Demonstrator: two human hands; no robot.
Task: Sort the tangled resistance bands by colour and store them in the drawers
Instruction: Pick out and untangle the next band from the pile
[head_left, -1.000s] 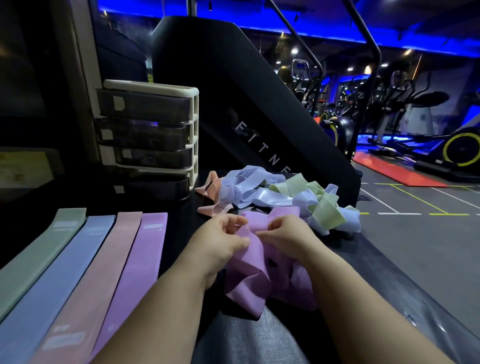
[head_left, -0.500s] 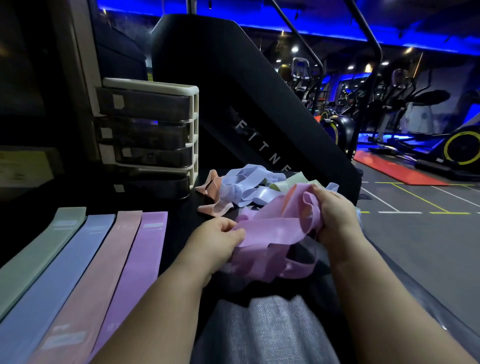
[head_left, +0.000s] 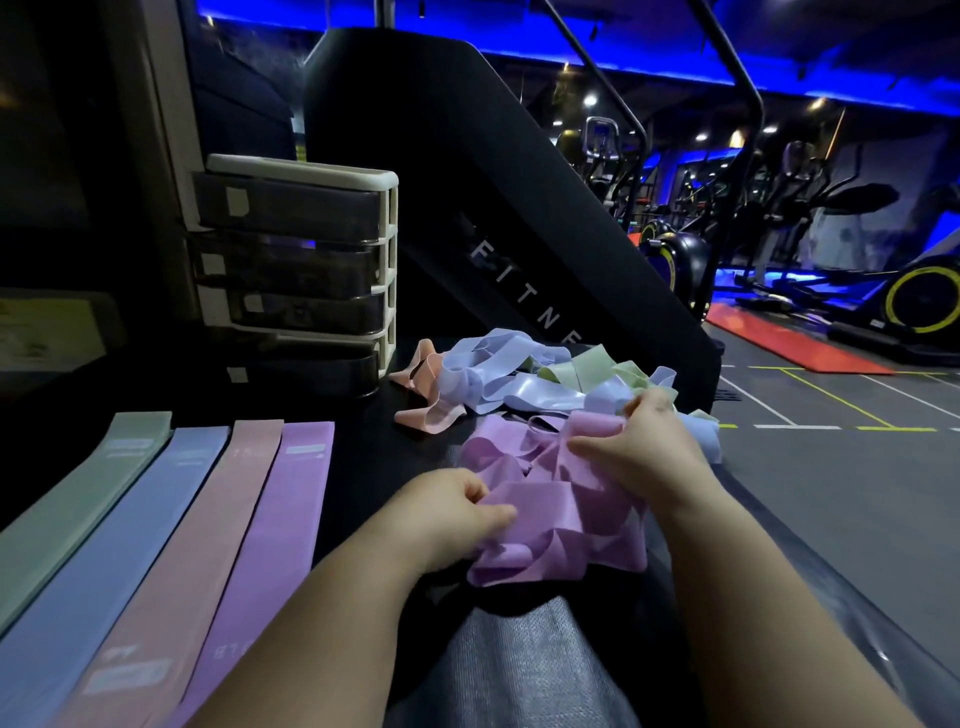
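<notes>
Both hands are gripping the purple band tangle just in front of the mixed band pile: left hand pinching its near fold, right hand clutching its far edge.

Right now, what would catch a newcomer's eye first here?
Front and centre, the left hand and right hand hold a crumpled purple band tangle. To the left lie four flat bands, green, blue, pink and purple, side by side. Behind sits a loose pile of blue, green and pink bands beside the drawer unit.
</notes>
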